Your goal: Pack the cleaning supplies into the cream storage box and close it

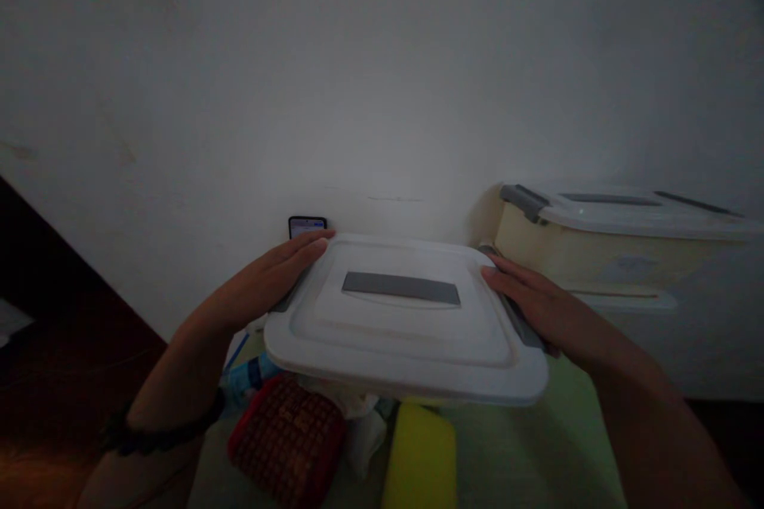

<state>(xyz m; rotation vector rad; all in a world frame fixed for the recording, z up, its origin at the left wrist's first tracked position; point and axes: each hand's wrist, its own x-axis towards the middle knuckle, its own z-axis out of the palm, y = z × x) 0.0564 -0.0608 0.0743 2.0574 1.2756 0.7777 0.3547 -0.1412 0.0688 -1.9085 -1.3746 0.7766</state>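
Behind everything, a bare white wall (382, 79), matt and faintly marked. Below it, a pale green surface (537, 445), smooth and flat, crowded toward its left edge. At the right edge, against the wall, a cream storage box (597, 254) with a white top and grey clips, apparently stacked on another. Close enough to be knocked by a swing of the right elbow.

Over the middle of the surface, tilted slightly toward the camera: the lid (406, 334). White hard plastic, a rounded rectangle with a raised rim and a flat grey handle (401, 287) sunk in its centre. Slick-looking, so liable to slide out under an uneven squeeze. Cannot tell whether seated on a box beneath or hanging free.

Left grip (268, 278) pressed flat along the lid's left short edge, fingers straight and laid over the far corner, thumb hidden. Right grip (537, 306) likewise set along the right short edge, over a grey clip. Both closed on the lid by palm pressure rather than a full wrap, a likely weak point. Some risk too of a finger pinched under a clip.

Under the lid's near edge, a red woven pouch (286, 437), grid-textured and soft, and a yellow block (421, 457), smooth with rounded corners. Either could snag or get crushed under a lowered lid.

Against the wall, just past the left fingertips, a small black phone (307, 226), upright, screen lit. Easily toppled by a nudge from the lid's far corner.
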